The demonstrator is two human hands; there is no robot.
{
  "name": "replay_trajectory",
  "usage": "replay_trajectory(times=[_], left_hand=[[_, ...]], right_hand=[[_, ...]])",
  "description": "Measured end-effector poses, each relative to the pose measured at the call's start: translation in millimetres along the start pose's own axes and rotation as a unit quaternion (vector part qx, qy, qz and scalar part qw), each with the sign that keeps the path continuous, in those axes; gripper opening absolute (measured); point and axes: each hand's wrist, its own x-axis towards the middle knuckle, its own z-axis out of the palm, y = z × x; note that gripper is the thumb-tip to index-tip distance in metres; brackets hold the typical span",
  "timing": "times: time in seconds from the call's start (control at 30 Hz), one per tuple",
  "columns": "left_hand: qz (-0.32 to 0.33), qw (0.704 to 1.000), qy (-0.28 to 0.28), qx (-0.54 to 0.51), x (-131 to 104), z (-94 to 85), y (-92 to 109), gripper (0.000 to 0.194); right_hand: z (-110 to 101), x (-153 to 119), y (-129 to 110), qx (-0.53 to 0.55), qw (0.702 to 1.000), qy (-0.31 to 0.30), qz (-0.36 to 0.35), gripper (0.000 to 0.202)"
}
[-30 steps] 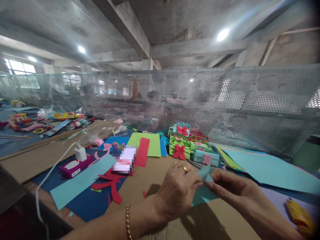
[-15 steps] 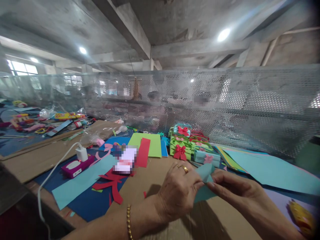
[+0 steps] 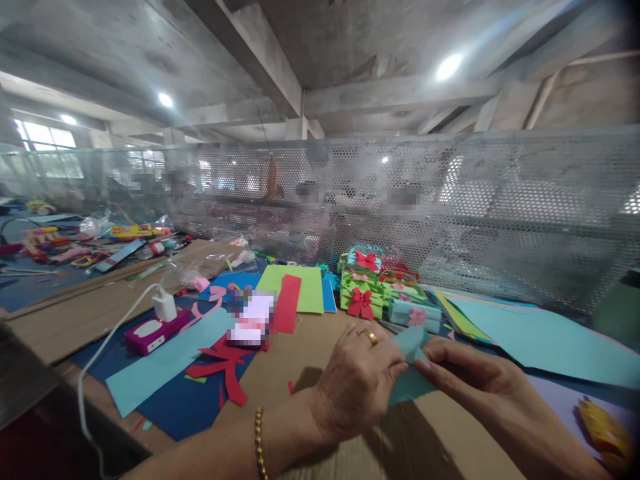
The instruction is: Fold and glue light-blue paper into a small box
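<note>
Between my two hands is a folded piece of light blue paper [image 3: 411, 387], held above a sheet of brown cardboard [image 3: 313, 340]. My left hand [image 3: 353, 387], with a ring and a beaded bracelet, pinches its left side. Fingers and thumb of my right hand [image 3: 460, 377] are closed on its right edge. Part of the paper is hidden behind the fingers. Just beyond the hands stand several small folded paper bags, among them a green one with a red bow [image 3: 361, 303] and a light blue one with a pink bow [image 3: 415, 313].
Left of the hands lie a phone [image 3: 253, 320], red paper scraps [image 3: 227, 367], a light blue strip [image 3: 170, 363] and a purple power strip [image 3: 156, 333] with a white charger. Coloured sheets [image 3: 540, 333] lie at the right, near a yellow object [image 3: 605, 430]. A perforated metal screen [image 3: 310, 200] stands behind.
Both hands stay nearly in place on the light blue paper. The paper's lower part shows slightly more below the fingers. Nothing else has visibly moved.
</note>
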Motion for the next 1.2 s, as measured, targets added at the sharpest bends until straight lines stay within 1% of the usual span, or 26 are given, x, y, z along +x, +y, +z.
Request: replay_trajectory(times=[0.1,0.3,0.6,0.77,0.97,1.1,1.2], left_hand=[[0.005,1.000,0.012,-0.009,0.1,-0.3,-0.1,0.020],[0.010,1.000,0.004,0.000,-0.5,1.2,-1.6,0.021],[0.000,1.000,-0.010,0.008,-0.3,0.8,-1.6,0.019],[0.012,1.000,0.008,-0.005,-0.2,1.3,-1.8,0.020],[0.010,1.000,0.003,0.008,0.8,0.4,-1.0,0.021],[0.009,1.000,0.024,0.007,1.2,0.7,-0.9,0.023],[0.009,0.999,0.054,0.000,0.8,1.3,-1.6,0.025]], right_hand=[[0.0,-0.1,3.0,0.004,1.000,0.001,0.000,0.042],[-0.4,-1.8,8.4,0.010,1.000,-0.003,0.015,0.040],[0.7,-1.9,2.1,0.005,1.000,0.006,0.011,0.043],[-0.5,-1.8,2.7,-0.007,1.000,-0.011,0.000,0.042],[0.0,-1.4,1.9,-0.004,1.000,0.006,-0.002,0.040],[0.4,-1.0,6.2,0.000,1.000,0.008,-0.004,0.037],[0.4,-0.5,10.0,-0.011,1.000,0.001,-0.018,0.035]])
